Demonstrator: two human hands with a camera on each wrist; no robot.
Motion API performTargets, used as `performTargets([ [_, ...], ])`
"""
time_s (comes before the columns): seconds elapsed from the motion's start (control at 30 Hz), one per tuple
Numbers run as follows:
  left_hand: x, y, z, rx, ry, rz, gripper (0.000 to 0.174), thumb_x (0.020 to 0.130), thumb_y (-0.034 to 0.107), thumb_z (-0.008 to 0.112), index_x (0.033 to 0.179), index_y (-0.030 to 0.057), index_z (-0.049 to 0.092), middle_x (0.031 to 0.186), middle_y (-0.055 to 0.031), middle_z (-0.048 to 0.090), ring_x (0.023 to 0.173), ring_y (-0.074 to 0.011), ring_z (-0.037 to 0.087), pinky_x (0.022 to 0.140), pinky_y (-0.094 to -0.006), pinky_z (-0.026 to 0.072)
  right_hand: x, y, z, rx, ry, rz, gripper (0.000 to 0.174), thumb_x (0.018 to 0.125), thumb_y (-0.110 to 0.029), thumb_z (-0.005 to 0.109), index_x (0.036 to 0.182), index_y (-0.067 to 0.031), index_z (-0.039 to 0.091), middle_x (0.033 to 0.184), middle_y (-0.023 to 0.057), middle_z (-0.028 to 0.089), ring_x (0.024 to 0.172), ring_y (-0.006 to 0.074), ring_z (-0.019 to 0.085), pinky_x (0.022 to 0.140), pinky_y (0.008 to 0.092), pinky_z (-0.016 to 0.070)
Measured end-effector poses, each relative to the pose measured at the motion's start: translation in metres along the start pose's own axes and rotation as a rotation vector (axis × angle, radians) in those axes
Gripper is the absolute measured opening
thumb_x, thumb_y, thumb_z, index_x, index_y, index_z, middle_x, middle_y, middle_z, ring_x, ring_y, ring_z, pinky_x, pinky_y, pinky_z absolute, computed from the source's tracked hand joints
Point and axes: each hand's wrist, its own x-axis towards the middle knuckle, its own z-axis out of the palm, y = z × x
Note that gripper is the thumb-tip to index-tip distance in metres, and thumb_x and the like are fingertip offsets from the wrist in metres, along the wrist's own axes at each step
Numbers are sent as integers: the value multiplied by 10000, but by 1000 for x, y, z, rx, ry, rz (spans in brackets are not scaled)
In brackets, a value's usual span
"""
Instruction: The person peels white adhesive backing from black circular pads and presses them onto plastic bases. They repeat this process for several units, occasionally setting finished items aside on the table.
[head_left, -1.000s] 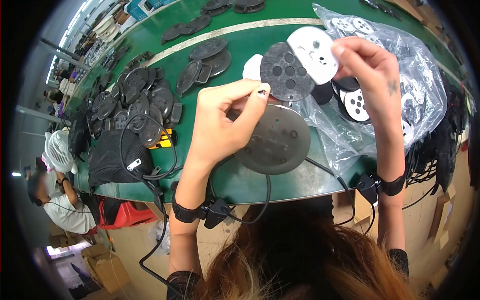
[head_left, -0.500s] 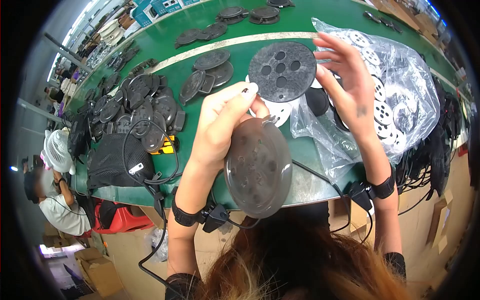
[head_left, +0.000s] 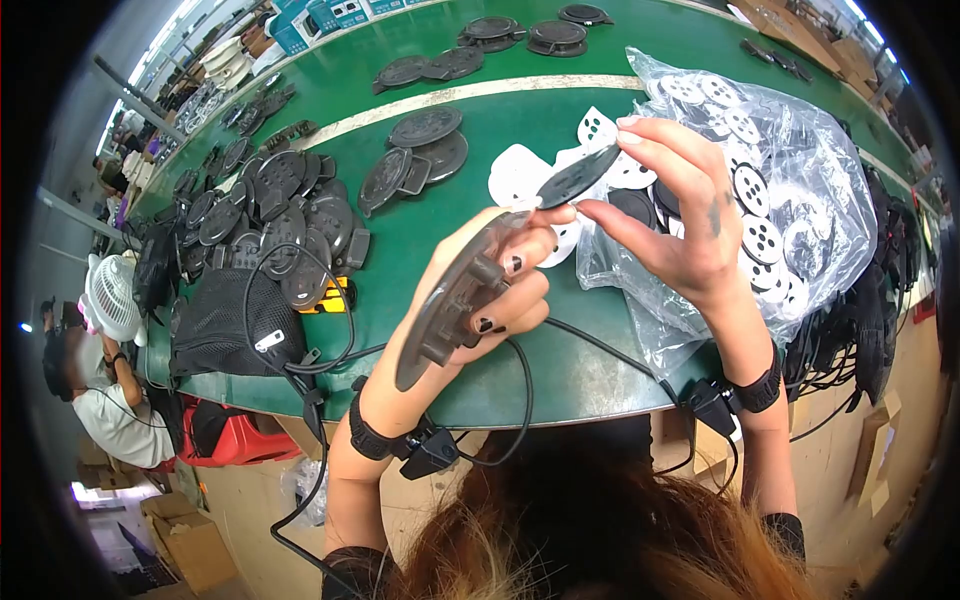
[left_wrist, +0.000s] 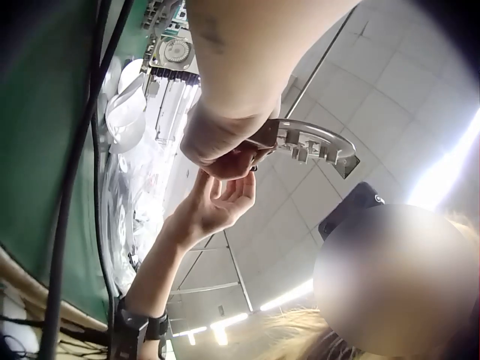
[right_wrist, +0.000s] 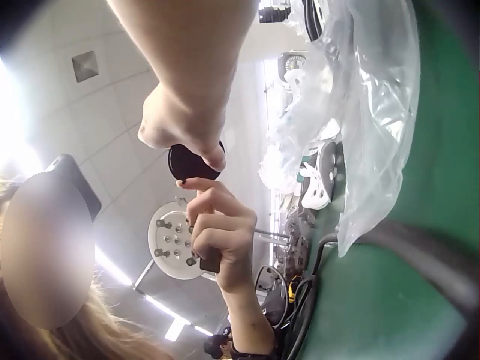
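Note:
My left hand (head_left: 520, 305) grips a dark translucent round plastic cover (head_left: 445, 310), tilted nearly edge-on, with short posts showing on its inner side. At that hand's thumb and index fingertips is the near edge of a thin black round pad (head_left: 582, 176), also seen nearly edge-on. My right hand (head_left: 690, 215) pinches the pad's far edge, its index fingertip at the upper end and its thumb below. The right wrist view shows the pad (right_wrist: 189, 162) between both hands, with the cover (right_wrist: 169, 240) held below it.
A clear plastic bag (head_left: 830, 210) spills white-and-black hole-punched discs on the right. White backing sheets (head_left: 518, 175) lie behind my hands. Dark round covers (head_left: 425, 150) are stacked at mid-table, with a larger heap (head_left: 270, 200) left. A black mesh pouch (head_left: 240, 325) and cables lie near the front edge.
The white sheet has come off the black pad and left my right hand. The pad has tipped from face-on to nearly edge-on, and the cover has turned to show its posts.

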Motion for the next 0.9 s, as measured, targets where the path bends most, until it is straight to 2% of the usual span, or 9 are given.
performTargets([
  [0.13, 6, -12, -6, -198, -253, -114, 351, 938, 206, 345, 1159, -54, 427, 691, -21, 483, 371, -97, 381, 379, -245, 269, -4, 0, 6, 30, 1, -5, 722, 552, -126, 792, 1174, -24, 441, 1050, 112, 549, 942, 257, 543, 795, 340, 431],
  [0.2, 4, -13, 0, -190, -221, -117, 353, 947, 223, 328, 1169, -41, 403, 679, -21, 490, 374, -101, 396, 380, -243, 269, -4, -5, 7, 48, 4, 52, 713, 532, -133, 799, 1150, -15, 463, 1049, 115, 536, 936, 263, 538, 800, 347, 437],
  [0.27, 4, -12, 6, -194, -129, -147, 325, 972, 214, 165, 1051, 21, 415, 601, -11, 448, 330, -125, 377, 360, -247, 289, -5, -7, 6, 42, -3, 69, 703, 527, -131, 799, 1139, -12, 474, 1054, 117, 528, 934, 265, 536, 798, 349, 444],
  [0.5, 5, -13, 5, -237, -162, -150, 374, 980, 269, 137, 1063, 56, 434, 600, -7, 448, 316, -126, 363, 367, -258, 295, -2, -7, 5, 26, -4, 139, 648, 533, -117, 793, 1110, -21, 516, 1038, 121, 529, 922, 277, 536, 771, 348, 471],
  [0.6, 3, -8, 13, -97, -88, -103, 308, 975, 292, 260, 999, 71, 474, 601, 17, 449, 312, -87, 313, 357, -236, 228, 0, -4, 2, 22, -15, 195, 657, 546, -120, 796, 1127, -17, 507, 1032, 129, 543, 919, 281, 546, 771, 345, 473],
  [0.67, 1, -5, 17, 183, 212, 16, 297, 971, 284, 287, 998, 72, 493, 578, 28, 427, 298, -81, 286, 349, -236, 214, 0, -3, 5, 71, 10, 237, 584, 558, -139, 803, 1052, -12, 519, 1035, 137, 556, 904, 273, 564, 763, 334, 476],
  [0.73, 2, -5, -7, -68, -54, 90, 286, 933, 256, 389, 1093, 37, 479, 683, -12, 483, 353, -96, 350, 384, -233, 253, -5, 0, 13, 312, 188, 282, 514, 557, -163, 813, 949, -17, 515, 1021, 141, 568, 889, 267, 576, 754, 329, 477],
  [0.77, 4, -5, -18, -102, -133, 111, 297, 920, 247, 402, 1101, 21, 467, 724, -29, 504, 383, -108, 379, 404, -236, 268, -1, -4, 6, 228, 129, 301, 469, 552, -181, 820, 863, -26, 504, 1010, 139, 574, 881, 264, 581, 741, 328, 477],
  [0.9, 5, 0, -26, -170, -223, 138, 325, 895, 218, 419, 1124, -11, 437, 795, -63, 546, 447, -139, 439, 451, -247, 303, 6, -6, -5, 222, -44, 345, 426, 569, -167, 810, 878, -40, 546, 1018, 130, 576, 914, 245, 573, 763, 315, 459],
])
